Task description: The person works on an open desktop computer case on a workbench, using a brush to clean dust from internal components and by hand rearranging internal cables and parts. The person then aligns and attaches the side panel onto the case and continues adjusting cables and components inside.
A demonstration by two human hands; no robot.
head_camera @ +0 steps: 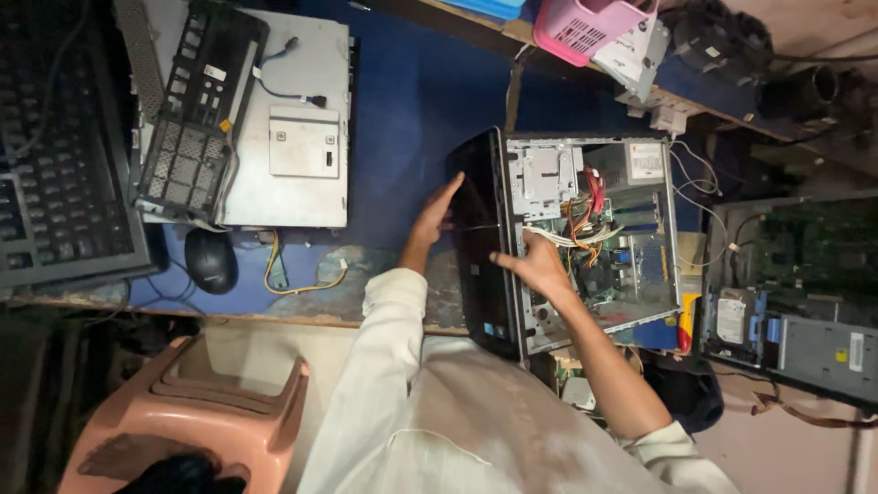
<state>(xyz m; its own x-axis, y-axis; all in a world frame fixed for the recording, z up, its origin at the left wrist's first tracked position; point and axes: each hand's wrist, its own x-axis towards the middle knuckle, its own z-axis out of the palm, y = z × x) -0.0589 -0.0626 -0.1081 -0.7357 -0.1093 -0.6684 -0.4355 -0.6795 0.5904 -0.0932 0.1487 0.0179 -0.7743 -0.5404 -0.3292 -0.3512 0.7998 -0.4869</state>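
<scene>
An open desktop computer case [640,316] lies on its side on the blue workbench, showing its board, drive cage and a bundle of coloured cables [585,220]. Its glossy black front panel [480,274] faces left. My left hand [433,215] rests flat against the outside of that panel, fingers spread. My right hand [533,265] lies on the case's metal frame just inside the panel edge, with the fingers curled over the frame next to white cables.
A grey metal side panel [302,137] with a black bracket lies to the left, beside a black mouse [210,261] and a black keyboard [64,201]. A pink stool [201,412] stands below the bench. Another opened computer [796,302] sits at right. A pink basket [585,27] is at the back.
</scene>
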